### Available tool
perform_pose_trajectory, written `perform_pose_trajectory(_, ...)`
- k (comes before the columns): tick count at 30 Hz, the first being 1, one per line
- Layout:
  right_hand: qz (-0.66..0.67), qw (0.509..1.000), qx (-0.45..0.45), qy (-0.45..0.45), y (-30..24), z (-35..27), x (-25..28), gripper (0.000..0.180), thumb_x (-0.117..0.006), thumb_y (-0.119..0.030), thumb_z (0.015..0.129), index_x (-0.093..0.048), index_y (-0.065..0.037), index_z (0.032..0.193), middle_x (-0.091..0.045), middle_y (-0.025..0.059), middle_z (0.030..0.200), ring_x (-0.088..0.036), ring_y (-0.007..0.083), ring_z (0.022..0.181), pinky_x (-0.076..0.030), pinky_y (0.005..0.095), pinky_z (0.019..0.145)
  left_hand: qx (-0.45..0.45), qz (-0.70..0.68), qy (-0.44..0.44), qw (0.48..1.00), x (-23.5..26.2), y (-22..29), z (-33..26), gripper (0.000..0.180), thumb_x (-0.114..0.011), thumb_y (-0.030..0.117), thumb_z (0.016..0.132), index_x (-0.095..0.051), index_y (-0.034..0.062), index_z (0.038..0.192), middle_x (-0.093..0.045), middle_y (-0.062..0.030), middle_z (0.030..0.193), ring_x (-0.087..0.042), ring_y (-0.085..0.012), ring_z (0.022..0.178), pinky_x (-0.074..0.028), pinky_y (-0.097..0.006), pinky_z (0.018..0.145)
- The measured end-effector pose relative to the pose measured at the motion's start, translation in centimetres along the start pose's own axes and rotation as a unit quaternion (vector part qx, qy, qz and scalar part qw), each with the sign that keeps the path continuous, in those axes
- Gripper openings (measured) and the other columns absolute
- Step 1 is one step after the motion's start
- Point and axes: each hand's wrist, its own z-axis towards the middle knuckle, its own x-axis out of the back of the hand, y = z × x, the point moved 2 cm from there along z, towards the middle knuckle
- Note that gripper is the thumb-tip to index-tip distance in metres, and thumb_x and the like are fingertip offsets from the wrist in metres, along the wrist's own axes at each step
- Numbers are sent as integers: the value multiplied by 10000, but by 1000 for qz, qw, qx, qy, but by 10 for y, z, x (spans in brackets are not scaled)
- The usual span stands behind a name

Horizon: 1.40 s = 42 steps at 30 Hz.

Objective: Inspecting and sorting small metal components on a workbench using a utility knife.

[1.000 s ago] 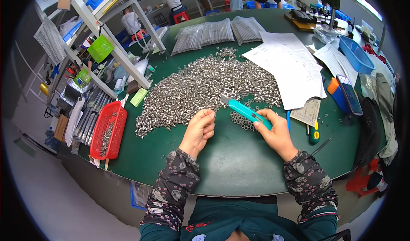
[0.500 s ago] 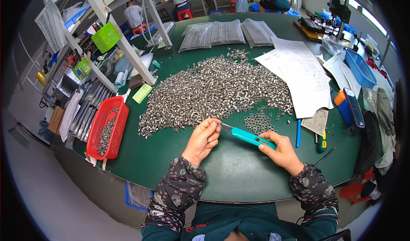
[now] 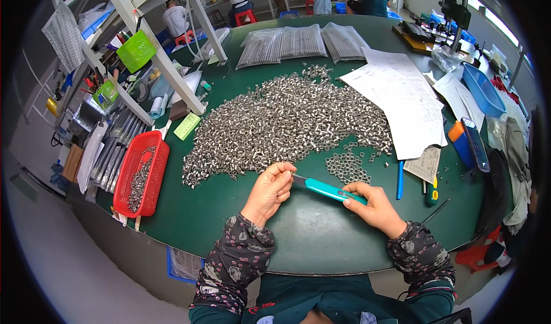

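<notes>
Both hands have been drawing nearer the table's [image 3: 189,220] near edge. Right hand [image 3: 373,206] is gripping a teal cutter [image 3: 328,189]; left hand [image 3: 270,189] fingers are pinching its blade tip. Clear packets [image 3: 298,40] are lying at the far edge.

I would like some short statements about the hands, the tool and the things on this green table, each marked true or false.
1. The right hand holds a teal utility knife. True.
2. The left hand lies flat and empty on the table. False: its fingers pinch at the knife's tip.
3. The red basket sits to the person's left. True.
4. The pile of small metal parts is inside the blue basket. False: it lies loose on the green table.
5. White papers lie right of the pile. True.
</notes>
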Motion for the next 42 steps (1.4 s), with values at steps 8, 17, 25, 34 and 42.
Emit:
perform_pose_trajectory(8, -10, 1000, -10, -15, -5, -1, 2, 257, -618, -195, 772, -593, -9, 948, -600, 122, 702, -559, 179, 586, -421, 292, 539, -3, 34, 20, 999, -2, 1, -3, 120, -522, 112, 877, -532, 21, 955, -438, 46, 654, -259, -10, 441, -196, -151, 376)
perform_pose_trajectory(17, -11, 1000, -21, -9, -1, -1, 3, 256, -622, -199, 767, -594, -22, 951, -605, 138, 727, -588, 223, 624, -438, 306, 568, -16, 24, 32, 999, -1, -4, -2, 118, -529, 112, 873, -547, 19, 944, -485, 21, 677, -297, -3, 455, -215, -150, 387)
perform_pose_trajectory(25, -67, 998, 7, 12, -3, -1, 2, 262, -622, -203, 762, -595, -36, 961, -617, 140, 842, -599, 297, 735, -461, 350, 639, -21, 31, 36, 999, 0, -4, -1, 114, -524, 121, 878, -547, 22, 929, -466, 26, 661, -298, -4, 455, -219, -149, 387)
perform_pose_trajectory(34, -118, 990, 58, 43, -5, -2, 2, 268, -621, -208, 763, -593, -35, 967, -619, 139, 872, -604, 303, 771, -474, 360, 664, -26, 49, 68, 996, -2, -4, -3, 103, -526, 121, 876, -563, 24, 874, -479, 15, 665, -308, -7, 451, -226, -146, 383)
perform_pose_trajectory(42, -143, 984, 87, 61, -7, -3, 1, 263, -623, -210, 761, -596, -44, 963, -618, 140, 877, -605, 309, 744, -477, 365, 637, -26, 66, 81, 994, -4, -4, -4, 108, -525, 128, 877, -559, 29, 849, -475, 17, 657, -305, -6, 446, -219, -145, 376)
